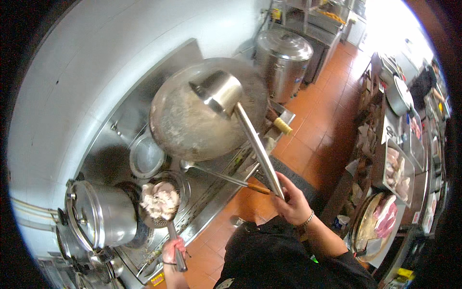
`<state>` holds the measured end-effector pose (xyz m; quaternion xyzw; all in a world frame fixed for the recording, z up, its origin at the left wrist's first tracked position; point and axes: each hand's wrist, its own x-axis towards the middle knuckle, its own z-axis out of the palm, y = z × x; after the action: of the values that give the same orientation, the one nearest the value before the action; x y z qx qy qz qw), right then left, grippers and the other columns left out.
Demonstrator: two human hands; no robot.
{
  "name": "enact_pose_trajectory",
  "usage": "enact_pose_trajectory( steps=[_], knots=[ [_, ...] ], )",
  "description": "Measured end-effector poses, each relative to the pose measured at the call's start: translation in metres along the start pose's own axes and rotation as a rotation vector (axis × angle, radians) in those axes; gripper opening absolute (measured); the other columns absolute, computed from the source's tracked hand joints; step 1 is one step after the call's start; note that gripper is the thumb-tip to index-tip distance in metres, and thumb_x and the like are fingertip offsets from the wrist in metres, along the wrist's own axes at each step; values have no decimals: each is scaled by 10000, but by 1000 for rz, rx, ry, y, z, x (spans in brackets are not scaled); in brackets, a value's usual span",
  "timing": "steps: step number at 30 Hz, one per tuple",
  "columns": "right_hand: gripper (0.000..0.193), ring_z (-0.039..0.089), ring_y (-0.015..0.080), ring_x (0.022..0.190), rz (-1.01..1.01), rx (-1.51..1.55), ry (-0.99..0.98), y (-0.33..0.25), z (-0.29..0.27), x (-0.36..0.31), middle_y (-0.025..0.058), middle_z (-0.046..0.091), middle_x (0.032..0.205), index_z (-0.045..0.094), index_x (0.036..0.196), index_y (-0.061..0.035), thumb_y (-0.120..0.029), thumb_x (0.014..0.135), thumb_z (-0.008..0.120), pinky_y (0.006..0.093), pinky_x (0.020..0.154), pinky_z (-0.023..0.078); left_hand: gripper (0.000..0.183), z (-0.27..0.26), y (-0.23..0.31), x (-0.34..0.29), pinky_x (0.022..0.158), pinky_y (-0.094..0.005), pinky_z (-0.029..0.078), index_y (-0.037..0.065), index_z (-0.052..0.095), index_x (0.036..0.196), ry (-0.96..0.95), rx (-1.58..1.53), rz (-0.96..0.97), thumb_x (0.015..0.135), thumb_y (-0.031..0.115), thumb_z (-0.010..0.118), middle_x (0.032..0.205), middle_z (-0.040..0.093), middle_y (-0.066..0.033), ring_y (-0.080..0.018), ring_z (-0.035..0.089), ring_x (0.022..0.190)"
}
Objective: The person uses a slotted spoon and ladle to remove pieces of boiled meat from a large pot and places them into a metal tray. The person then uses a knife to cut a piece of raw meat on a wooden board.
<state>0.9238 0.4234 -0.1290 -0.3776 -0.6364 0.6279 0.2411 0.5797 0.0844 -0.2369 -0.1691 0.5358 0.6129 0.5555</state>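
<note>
My left hand [171, 250] is closed round the metal handle of a skimmer [172, 230]. Pale pieces of meat [160, 201] are heaped in its bowl, above a round metal bowl [181, 189] on the stove. My right hand [294, 204] grips the long metal handle of a deep ladle [226, 91]. The ladle's cup is tilted over a large wok [183, 127]; what the cup contains is hidden. A second, shallower ladle [216, 176] with a wooden handle lies across the stove edge, its handle end close to my right hand.
A lidded steel pot [103, 214] stands left of the skimmer. Near the wok is a white round container [147, 156]. A tall lidded steel drum [284, 60] stands beyond. Rightward, a counter holds a meat tray [397, 176] and a round chopping board [368, 216]. Another person [426, 84] is at far right.
</note>
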Motion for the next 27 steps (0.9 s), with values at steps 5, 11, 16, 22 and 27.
enact_pose_trajectory(
  steps=[5,11,16,22,27],
  knots=[
    [671,494,64,534,21,102,155,29,-117,-28,-4,549,748,301,1520,-80,-40,915,589,245,467,424,156,87,-15,-56,438,-266,415,49,557,985,175,228,352,856,-28,599,722,529,-27,-109,482,533],
    [668,484,53,506,95,391,125,71,-255,-52,1,585,815,275,1529,-83,-78,933,576,234,445,416,280,243,-48,-104,429,-302,456,79,503,1114,35,328,489,866,-32,570,769,542,-50,-130,506,546],
    [649,533,117,1104,41,464,18,98,-352,-75,61,558,1313,338,1494,-13,-145,928,626,285,942,465,434,412,-117,-104,360,-280,384,72,472,1235,-203,507,350,830,-53,563,792,538,-73,-119,459,472],
    [673,539,137,1059,-140,522,394,126,-444,-148,103,566,1277,307,1506,-9,-140,926,622,282,883,480,476,600,-222,-59,358,-279,360,60,454,1235,-584,946,-45,788,-69,555,821,538,-85,-122,444,459],
    [697,531,263,1271,114,143,980,136,-494,-264,231,504,1418,298,1502,20,-133,905,624,332,1025,444,460,751,-310,-21,399,-302,450,17,426,1191,-947,1353,-163,771,-87,582,845,565,-90,-143,494,470]
  ],
)
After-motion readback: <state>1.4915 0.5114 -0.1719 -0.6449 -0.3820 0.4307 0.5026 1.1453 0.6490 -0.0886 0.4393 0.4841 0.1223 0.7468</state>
